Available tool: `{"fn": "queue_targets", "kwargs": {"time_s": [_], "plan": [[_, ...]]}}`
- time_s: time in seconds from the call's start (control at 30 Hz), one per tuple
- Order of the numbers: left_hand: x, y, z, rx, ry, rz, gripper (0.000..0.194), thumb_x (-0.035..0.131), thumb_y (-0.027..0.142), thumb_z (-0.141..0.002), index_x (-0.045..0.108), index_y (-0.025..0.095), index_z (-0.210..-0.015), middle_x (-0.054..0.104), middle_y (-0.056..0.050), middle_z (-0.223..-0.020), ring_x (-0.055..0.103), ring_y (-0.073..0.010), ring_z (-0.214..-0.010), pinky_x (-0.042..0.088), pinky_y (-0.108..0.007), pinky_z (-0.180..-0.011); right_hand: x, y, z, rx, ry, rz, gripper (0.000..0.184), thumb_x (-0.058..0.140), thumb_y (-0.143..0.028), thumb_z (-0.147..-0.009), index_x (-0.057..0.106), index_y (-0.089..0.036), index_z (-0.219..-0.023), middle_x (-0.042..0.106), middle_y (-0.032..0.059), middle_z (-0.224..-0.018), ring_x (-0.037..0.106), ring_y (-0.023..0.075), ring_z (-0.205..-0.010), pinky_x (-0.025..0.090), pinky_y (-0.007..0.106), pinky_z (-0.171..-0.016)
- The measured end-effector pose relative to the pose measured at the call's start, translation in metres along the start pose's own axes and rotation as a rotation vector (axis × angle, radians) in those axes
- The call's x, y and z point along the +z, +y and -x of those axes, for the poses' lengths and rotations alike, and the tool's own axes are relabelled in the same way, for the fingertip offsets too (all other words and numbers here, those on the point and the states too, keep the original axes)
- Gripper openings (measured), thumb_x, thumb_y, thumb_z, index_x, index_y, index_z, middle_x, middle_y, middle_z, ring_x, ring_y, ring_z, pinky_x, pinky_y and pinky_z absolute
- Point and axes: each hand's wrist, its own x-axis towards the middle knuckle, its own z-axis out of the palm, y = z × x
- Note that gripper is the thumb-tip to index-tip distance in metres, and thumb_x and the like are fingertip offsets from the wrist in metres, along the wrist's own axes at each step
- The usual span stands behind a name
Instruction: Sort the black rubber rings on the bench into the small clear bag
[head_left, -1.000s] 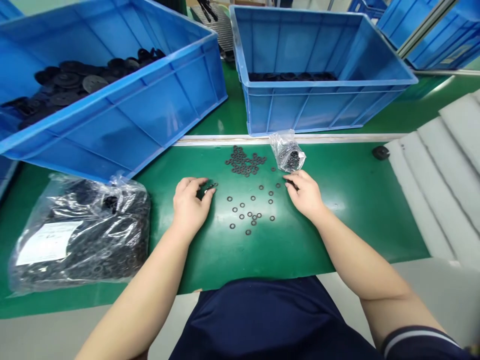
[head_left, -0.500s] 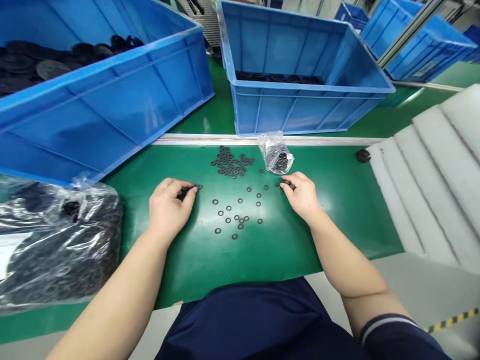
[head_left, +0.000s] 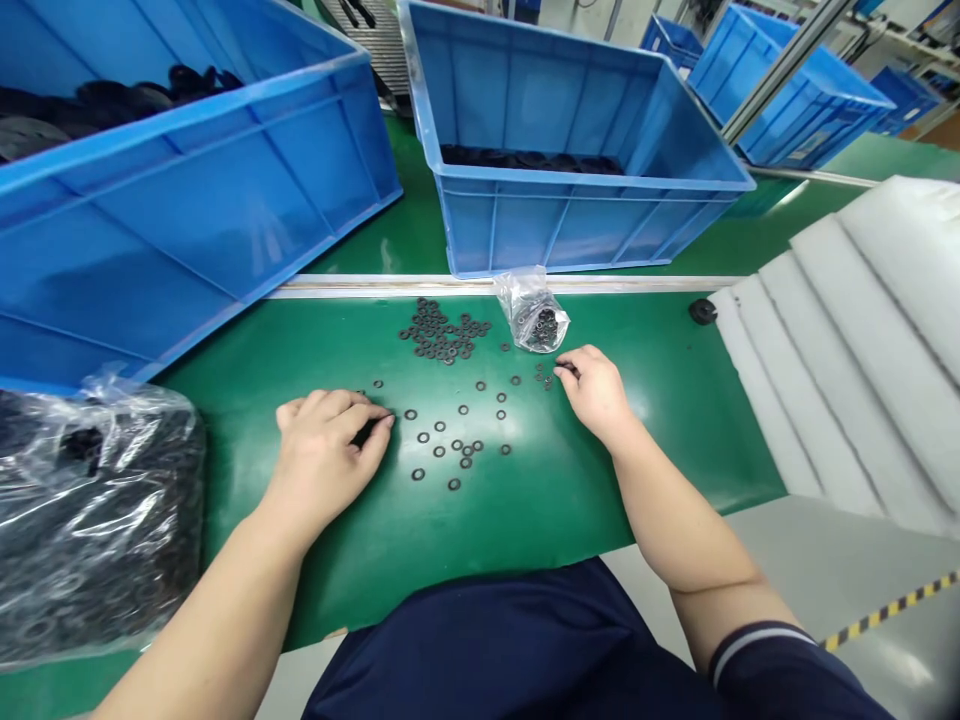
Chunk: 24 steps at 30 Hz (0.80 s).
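Small black rubber washers (head_left: 455, 420) lie scattered across the green conveyor belt (head_left: 525, 520), with a dense cluster (head_left: 441, 335) near its far edge. My left hand (head_left: 326, 445) rests on the belt with curled fingers, and something dark shows under them, likely washers. My right hand (head_left: 596, 395) sits among the washers at the right of the scatter, its fingertips pinched on a dark washer. Just beyond it lies a small clear plastic bag of washers (head_left: 532, 313).
A large clear bag of black parts (head_left: 97, 520) lies at the left of the belt. Blue plastic crates (head_left: 570, 210) holding dark discs stand behind it. White foam sheets (head_left: 840, 350) and a black round part (head_left: 703, 311) lie to the right.
My left hand has slid back and left, away from the scattered washers. My right hand stays near the same washers. The whole scene has shifted left in view as my head turned.
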Motion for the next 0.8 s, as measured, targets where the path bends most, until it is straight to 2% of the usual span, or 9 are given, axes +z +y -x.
{"fn": "queue_targets", "kwargs": {"time_s": [0.13, 0.37, 0.5, 0.8], "plan": [[-0.003, 0.000, 0.000, 0.004, -0.045, -0.017, 0.013, 0.058, 0.027, -0.092, 0.066, 0.023, -0.082, 0.068, -0.005, -0.086, 0.061, -0.0255, -0.083, 0.034, -0.045, -0.078, -0.001, -0.003, -0.001, -0.015, 0.025, 0.016, 0.011, 0.060, -0.021, -0.090, 0.071, -0.019, -0.091, 0.065, 0.0078, -0.089, 0.059, 0.0232, -0.085, 0.048, 0.036, -0.081], [0.003, -0.009, 0.001, -0.106, -0.009, 0.054, 0.013, 0.061, 0.033, -0.093, 0.068, 0.024, -0.086, 0.068, -0.005, -0.085, 0.061, -0.0255, -0.084, 0.035, -0.042, -0.075, 0.009, -0.046, 0.005, -0.229, -0.044, 0.080, 0.016, 0.059, -0.029, -0.096, 0.073, -0.023, -0.097, 0.068, 0.0086, -0.102, 0.055, 0.0264, -0.102, 0.039, 0.041, -0.089], [0.002, -0.009, 0.002, -0.100, -0.010, 0.057, 0.014, 0.063, 0.034, -0.092, 0.070, 0.023, -0.092, 0.070, -0.006, -0.090, 0.062, -0.0265, -0.089, 0.037, -0.044, -0.078, 0.017, -0.052, 0.004, -0.225, -0.072, 0.094, 0.015, 0.062, -0.028, -0.095, 0.075, -0.022, -0.095, 0.068, 0.0084, -0.100, 0.054, 0.0264, -0.102, 0.036, 0.041, -0.087], [0.004, -0.006, 0.001, -0.089, -0.048, 0.049, 0.015, 0.060, 0.032, -0.093, 0.071, 0.023, -0.088, 0.070, -0.006, -0.090, 0.061, -0.0254, -0.088, 0.038, -0.045, -0.081, 0.022, -0.049, 0.005, -0.174, -0.009, 0.092, 0.015, 0.063, -0.028, -0.095, 0.077, -0.023, -0.091, 0.068, 0.0065, -0.096, 0.055, 0.0246, -0.098, 0.033, 0.039, -0.085]]}}
